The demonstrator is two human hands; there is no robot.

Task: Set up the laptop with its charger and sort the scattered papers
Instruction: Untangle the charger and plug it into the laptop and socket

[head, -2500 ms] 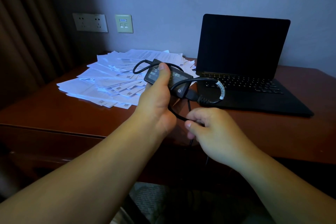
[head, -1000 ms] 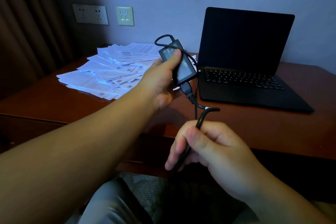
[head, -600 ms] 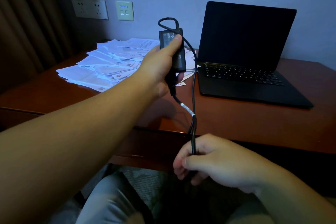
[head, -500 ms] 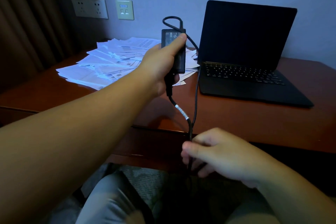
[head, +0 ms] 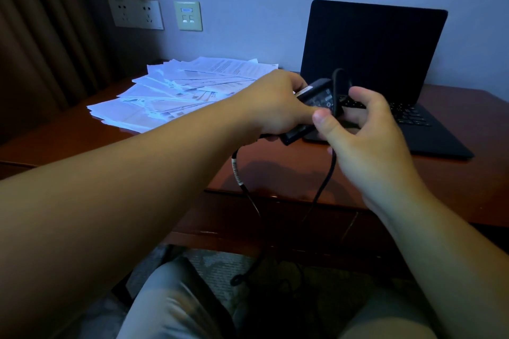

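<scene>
**While both hands are on the charger: cable loop not yet freed**

While the charger brick (head: 316, 96) is held above the front edge of the table (head: 275, 170), just in front of the open laptop (head: 377, 69), neither end of it is connected yet.

Left hand (head: 278, 107): grip closed around the brick, fingers curled over its far side, label face toward the camera.

Right hand (head: 366, 129): thumb and fingers pinched on the cable (head: 327, 173) where one loop passes over the brick; the rest of its fingers loosely curled.

Two cable runs hang from the hands past the table edge toward the floor; their ends are lost in the dark below.

Papers (head: 190, 91) lie fanned and overlapping on the table, left of the laptop, untouched. Wall socket (head: 136, 14) sits above them.

Judgement on the step: unwinding the cord from the brick. To do it well, keep the left grip steady and lift the loop clear over the end of the brick rather than pulling it sideways, so nothing strains at the cable root. Let freed cord drop without twisting. Then find the plug ends before reaching for socket or laptop; keep the hanging cord off the papers.
</scene>
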